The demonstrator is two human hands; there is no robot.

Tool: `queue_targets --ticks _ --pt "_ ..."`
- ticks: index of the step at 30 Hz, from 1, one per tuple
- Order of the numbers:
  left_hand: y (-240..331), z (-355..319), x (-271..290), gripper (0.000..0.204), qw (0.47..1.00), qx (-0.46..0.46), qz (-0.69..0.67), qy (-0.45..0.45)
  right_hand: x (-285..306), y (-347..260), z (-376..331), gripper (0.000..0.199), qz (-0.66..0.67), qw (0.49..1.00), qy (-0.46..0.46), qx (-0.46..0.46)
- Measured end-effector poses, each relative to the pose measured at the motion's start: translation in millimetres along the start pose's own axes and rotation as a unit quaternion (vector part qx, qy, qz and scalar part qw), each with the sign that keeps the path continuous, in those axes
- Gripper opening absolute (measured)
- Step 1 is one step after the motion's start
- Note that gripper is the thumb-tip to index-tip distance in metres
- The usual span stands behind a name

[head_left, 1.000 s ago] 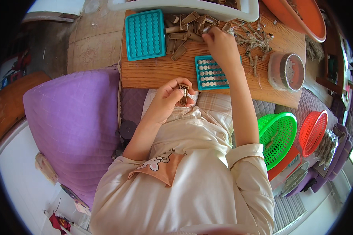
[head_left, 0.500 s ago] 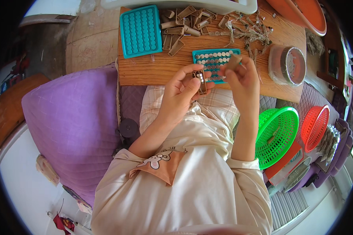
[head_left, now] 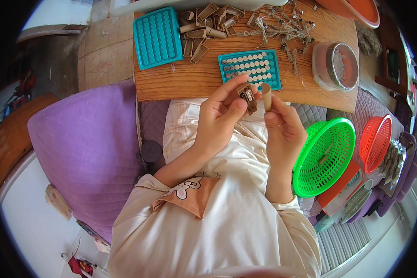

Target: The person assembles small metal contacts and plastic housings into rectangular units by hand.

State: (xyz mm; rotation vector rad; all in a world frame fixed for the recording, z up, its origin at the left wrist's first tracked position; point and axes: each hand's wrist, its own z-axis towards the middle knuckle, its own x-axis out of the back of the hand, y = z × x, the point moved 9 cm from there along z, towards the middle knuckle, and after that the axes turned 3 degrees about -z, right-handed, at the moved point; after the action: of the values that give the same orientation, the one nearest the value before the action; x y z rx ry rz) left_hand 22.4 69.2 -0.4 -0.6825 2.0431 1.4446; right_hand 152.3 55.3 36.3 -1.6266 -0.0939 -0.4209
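Left hand (head_left: 217, 118) and right hand (head_left: 285, 129) hold two small brown parts

The left hand's thumb and fingers are curled around a case (head_left: 248, 98), its open side showing silvery parts. The right hand pinches a curved tan shell (head_left: 267, 97) just beside it. Both parts are above the person's lap, at the near edge of the worktop (head_left: 194, 83).

Behind the hands, a teal near tray (head_left: 274, 69) holds rows of round discs (head_left: 241, 59), with bare pockets along its right side. A left tray (head_left: 157, 38) shows bare round pockets. At right, a clear tub (head_left: 318, 65) contains pale bits; a green basket (head_left: 340, 143) stands below.
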Motion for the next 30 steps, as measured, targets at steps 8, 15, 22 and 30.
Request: queue_targets --ticks 8,15,22,30 --pt "6.3 -5.7 -10.4 0.039 0.996 -0.033 0.076 -0.035 -3.0 -19.0 -8.6 0.024 -0.026 0.997 0.019 0.071" --pt "2.7 -8.5 -24.1 0.036 0.992 -0.049 0.113 -0.021 -3.9 -4.5 -5.7 0.023 -0.059 0.997 0.024 0.034" --pt "15.2 -9.4 -46.7 0.029 0.885 -0.212 0.410 -0.064 -15.0 2.6 1.6 0.027 -0.073 0.991 -0.096 0.064" --pt "9.8 -8.4 -53.6 0.035 0.881 -0.180 0.411 -0.150 -14.1 -6.7 -2.8 0.025 -0.168 0.960 -0.115 0.191"
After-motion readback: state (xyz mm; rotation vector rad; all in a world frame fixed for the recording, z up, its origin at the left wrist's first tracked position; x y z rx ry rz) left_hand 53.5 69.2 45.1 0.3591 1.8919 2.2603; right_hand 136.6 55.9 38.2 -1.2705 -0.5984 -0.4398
